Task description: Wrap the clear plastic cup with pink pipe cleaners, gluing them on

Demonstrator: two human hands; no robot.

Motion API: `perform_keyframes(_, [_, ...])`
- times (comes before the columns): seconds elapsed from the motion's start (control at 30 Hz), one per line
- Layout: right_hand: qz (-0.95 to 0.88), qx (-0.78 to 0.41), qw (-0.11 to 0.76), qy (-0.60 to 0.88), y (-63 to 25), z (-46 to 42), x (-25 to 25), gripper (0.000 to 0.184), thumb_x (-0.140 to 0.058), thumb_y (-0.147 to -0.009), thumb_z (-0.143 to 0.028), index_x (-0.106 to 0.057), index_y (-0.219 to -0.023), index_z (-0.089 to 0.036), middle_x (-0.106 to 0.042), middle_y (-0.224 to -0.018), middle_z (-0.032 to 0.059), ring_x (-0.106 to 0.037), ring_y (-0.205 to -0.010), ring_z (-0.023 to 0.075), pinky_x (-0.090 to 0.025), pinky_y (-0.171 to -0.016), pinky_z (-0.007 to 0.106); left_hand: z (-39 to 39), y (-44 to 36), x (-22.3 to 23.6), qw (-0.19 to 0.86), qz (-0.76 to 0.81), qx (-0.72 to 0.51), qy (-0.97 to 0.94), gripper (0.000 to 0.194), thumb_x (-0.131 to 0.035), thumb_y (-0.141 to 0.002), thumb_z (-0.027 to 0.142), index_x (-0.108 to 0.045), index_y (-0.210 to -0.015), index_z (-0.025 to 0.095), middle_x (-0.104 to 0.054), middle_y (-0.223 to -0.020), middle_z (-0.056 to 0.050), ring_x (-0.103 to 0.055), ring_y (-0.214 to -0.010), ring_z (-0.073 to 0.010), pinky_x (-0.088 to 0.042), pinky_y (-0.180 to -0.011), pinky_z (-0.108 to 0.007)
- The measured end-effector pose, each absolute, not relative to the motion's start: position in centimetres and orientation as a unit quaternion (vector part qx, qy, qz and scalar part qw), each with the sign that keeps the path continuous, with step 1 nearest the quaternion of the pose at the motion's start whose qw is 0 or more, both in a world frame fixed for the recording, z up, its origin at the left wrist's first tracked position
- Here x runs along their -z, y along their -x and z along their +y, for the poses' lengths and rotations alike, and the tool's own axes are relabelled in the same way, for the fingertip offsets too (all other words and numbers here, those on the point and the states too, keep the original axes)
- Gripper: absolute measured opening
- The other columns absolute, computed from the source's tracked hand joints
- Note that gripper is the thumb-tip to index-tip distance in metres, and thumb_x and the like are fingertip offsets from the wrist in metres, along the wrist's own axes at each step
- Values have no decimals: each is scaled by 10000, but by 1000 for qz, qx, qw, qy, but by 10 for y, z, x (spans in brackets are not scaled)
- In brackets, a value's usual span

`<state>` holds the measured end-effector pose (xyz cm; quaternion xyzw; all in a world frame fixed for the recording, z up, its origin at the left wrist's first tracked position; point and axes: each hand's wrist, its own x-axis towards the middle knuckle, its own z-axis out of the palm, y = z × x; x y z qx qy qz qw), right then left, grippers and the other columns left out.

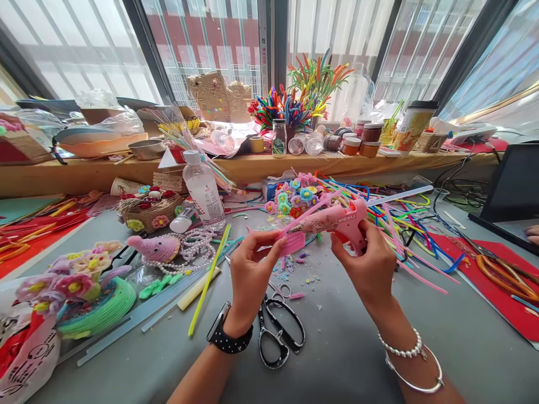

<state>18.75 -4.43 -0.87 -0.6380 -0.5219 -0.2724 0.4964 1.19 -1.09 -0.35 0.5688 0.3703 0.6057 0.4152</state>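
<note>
My right hand [368,258] is wrapped round the handle of a pink hot glue gun [337,220], with a pale glue stick [400,194] jutting from its back. The gun's nozzle points left and meets a small pink ribbed piece [293,243], seemingly made of pipe cleaner. Between thumb and fingers, my left hand [255,269] pinches that piece; whether the nozzle touches it I cannot tell. Black-handled scissors [280,328] lie on the table below my hands, beside small silver scissors [281,290] and a pink pipe cleaner scrap [296,295].
Many loose pipe cleaners [421,224] spread to the right, near orange-handled scissors [505,275] on red sheets. On the left stand a water bottle [202,191], a flower basket [99,306] and long glue sticks [138,320]. Another person's hand [533,233] rests by a laptop [511,191].
</note>
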Motion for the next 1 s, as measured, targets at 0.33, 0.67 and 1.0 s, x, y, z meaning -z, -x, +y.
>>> perform_keyframes(0.33, [-524,288,482,641,-189,-45,11,344,-589,-726,-394,-552,-937,-126,-626,-704,54,-499,-485,141,-400,-454,258,-11,-12,3,403,369,-607,-577,144,-690,-702,258,-662,-821,182,-666,-779,11,-627,-695,-89,-556,-645,-187])
perform_keyframes(0.67, [-526,300,478,636,-190,-46,11,308,-579,-730,-364,-546,-933,-135,-634,-704,51,-509,-494,145,-406,-462,256,-11,-11,5,408,367,-602,-579,151,-687,-707,260,-660,-832,181,-667,-800,2,-628,-716,-101,-564,-663,-209])
perform_keyframes(1.0, [-530,314,477,627,-191,-47,10,254,-557,-741,-354,-526,-895,-155,-587,-631,9,-483,-466,133,-399,-456,246,-10,-11,4,406,357,-607,-582,144,-681,-712,245,-659,-836,175,-664,-810,-3,-632,-725,-106,-565,-658,-211])
